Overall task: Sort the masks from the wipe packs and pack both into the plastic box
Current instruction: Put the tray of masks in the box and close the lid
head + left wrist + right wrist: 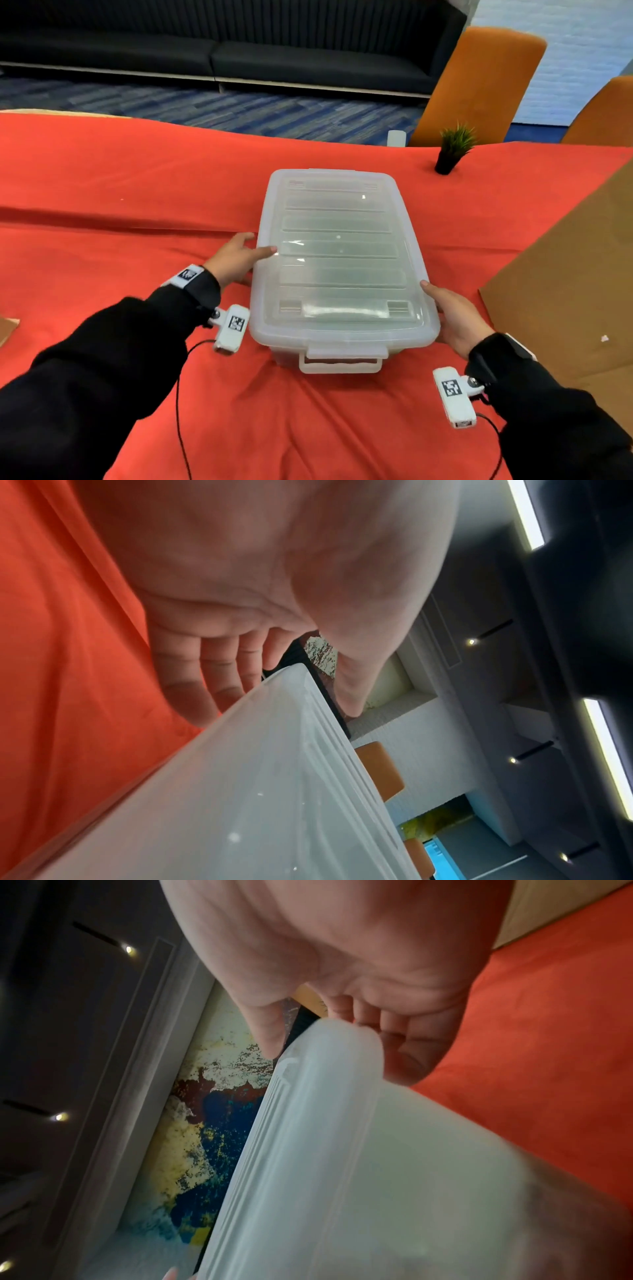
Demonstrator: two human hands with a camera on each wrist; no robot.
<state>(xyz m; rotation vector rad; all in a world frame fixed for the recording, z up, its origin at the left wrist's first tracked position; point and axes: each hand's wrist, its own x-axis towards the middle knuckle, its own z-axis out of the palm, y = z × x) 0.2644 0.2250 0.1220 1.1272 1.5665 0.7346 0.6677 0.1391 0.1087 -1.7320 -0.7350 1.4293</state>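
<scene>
A translucent plastic box (339, 260) with its lid on stands in the middle of the red tablecloth (120, 178), its handle latch facing me. My left hand (236, 260) holds the box's left edge, thumb on the lid and fingers down the side under the rim. My right hand (455, 318) holds the right edge near the front corner in the same way. The wrist views show the left hand (240, 588) and the right hand (342, 947) each clasping the box rim (257, 791) (342, 1164). No masks or wipe packs are visible; the contents cannot be made out through the lid.
A large cardboard sheet (565, 274) lies at the right, close to my right hand. A small potted plant (452, 147) and a white cup (396, 138) stand at the far edge. Orange chairs (479, 85) are behind. A fold in the cloth (102, 222) runs leftwards.
</scene>
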